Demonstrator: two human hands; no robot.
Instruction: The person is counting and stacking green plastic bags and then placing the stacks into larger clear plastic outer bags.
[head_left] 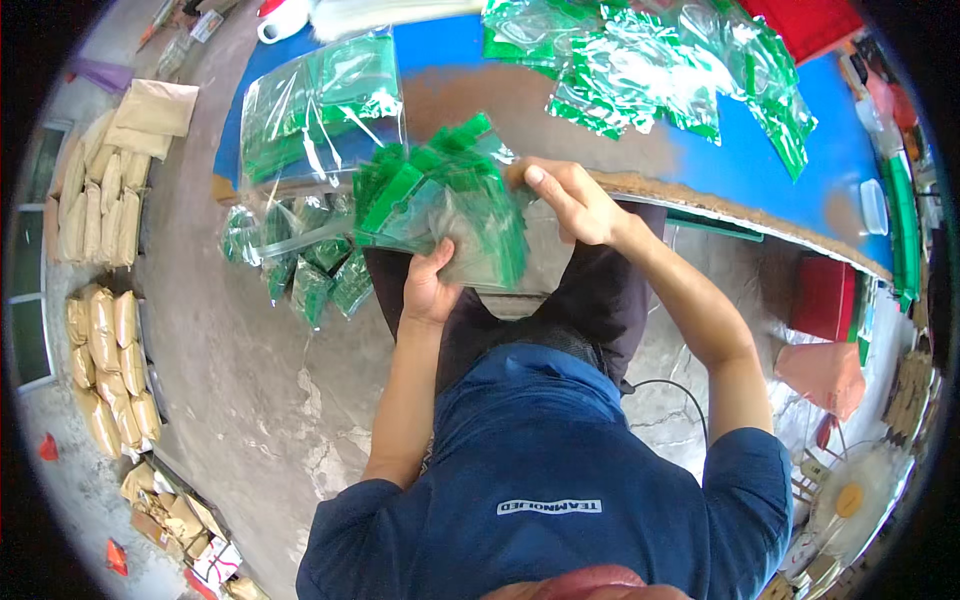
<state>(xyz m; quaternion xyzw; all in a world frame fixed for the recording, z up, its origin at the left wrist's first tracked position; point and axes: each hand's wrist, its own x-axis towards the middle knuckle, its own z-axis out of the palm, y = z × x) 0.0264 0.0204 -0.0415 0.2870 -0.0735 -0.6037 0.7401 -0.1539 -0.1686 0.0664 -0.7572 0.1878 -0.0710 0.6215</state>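
My left hand (pixel 430 285) grips a fanned stack of clear plastic bags with green printed parts (pixel 480 215), thumb on top, above my lap at the table's near edge. At the stack's right edge is my right hand (pixel 580 205), its fingers curled and its thumb near the fingertips. It seems to pinch the edge of the bags; the exact contact is blurred. Left of the stack, a large clear bag (pixel 325 100) with green-printed plastic bags in it lies on the blue table (pixel 450 55). More loose green and clear bags (pixel 650 75) are heaped at the far right.
Filled small green bags (pixel 310 270) sit below the table's near left edge. Brown packages (pixel 110 350) are stacked on the floor at left. A red box (pixel 823 298) stands under the right end of the table. A white and red container (pixel 283 20) stands at the far left.
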